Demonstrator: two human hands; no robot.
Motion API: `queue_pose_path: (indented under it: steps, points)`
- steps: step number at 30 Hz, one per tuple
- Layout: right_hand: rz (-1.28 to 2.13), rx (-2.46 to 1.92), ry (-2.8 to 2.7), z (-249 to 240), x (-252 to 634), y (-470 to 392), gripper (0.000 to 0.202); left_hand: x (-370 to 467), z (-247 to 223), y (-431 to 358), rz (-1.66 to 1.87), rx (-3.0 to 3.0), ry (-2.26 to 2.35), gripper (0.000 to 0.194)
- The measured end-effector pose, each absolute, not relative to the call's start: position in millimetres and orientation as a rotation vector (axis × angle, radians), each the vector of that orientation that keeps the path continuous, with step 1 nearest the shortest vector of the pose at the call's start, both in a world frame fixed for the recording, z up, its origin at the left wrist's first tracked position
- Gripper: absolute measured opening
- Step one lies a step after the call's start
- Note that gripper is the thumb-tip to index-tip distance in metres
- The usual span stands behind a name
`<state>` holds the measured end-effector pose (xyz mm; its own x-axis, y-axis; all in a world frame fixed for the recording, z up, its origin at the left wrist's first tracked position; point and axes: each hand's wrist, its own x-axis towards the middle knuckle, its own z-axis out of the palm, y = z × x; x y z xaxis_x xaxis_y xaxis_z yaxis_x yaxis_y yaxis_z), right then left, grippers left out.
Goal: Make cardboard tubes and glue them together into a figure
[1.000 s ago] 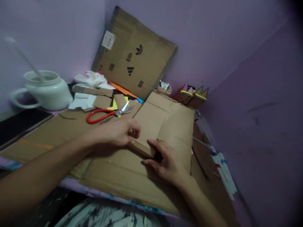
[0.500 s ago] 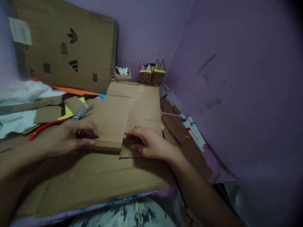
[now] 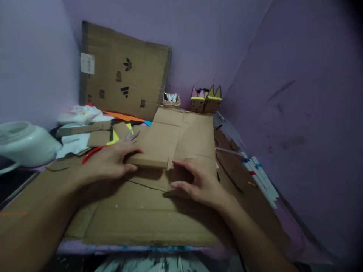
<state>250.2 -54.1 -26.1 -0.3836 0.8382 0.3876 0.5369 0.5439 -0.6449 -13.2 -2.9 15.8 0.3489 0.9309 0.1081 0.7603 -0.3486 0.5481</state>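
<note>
A creased sheet of brown cardboard (image 3: pixel 162 136) lies on a larger cardboard base in front of me. My left hand (image 3: pixel 115 159) grips the left part of its front edge, thumb in front and fingers curled over the top. That edge is folded into a narrow raised strip (image 3: pixel 150 163), with a shadow below it. At the right front corner my right hand (image 3: pixel 200 181) rests with thumb and index finger apart, touching the cardboard. Scissors with a red handle (image 3: pixel 93 153) lie just behind my left hand, their blades partly hidden by it.
A white pot (image 3: pixel 31 145) stands at the left. Cardboard and paper scraps (image 3: pixel 99 138) lie behind my left hand. A large cardboard panel (image 3: pixel 113 56) leans on the wall. Markers (image 3: pixel 262 181) line the right side. A marker holder (image 3: pixel 171 101) and eared cardboard boxes (image 3: pixel 205 104) stand behind.
The view has swung left, bringing the white pot into sight. The sheet's front edge is raised more on the left, showing cardboard beneath. My right thumb and index finger have spread wider.
</note>
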Motion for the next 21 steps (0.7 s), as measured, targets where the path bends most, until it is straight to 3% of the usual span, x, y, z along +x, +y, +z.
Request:
queue_pose_path:
  steps: [4, 8, 21]
  points:
    - [0.349, -1.380, -1.583, -22.9, 269.0, -43.4, 0.033, -28.8, 21.2, 15.9, 0.610, 2.358, 1.862, 0.030]
    - [0.372, -1.525, -1.220, -24.3, 291.6, -29.2, 0.046, -41.7, 13.1, 34.1, 0.543, 2.304, 2.130, 0.030]
    - [0.585, -1.562, -1.139, -43.4, 307.6, -14.0, 0.061, -43.8, -12.2, 54.5, 0.529, 2.285, 2.276, 0.047]
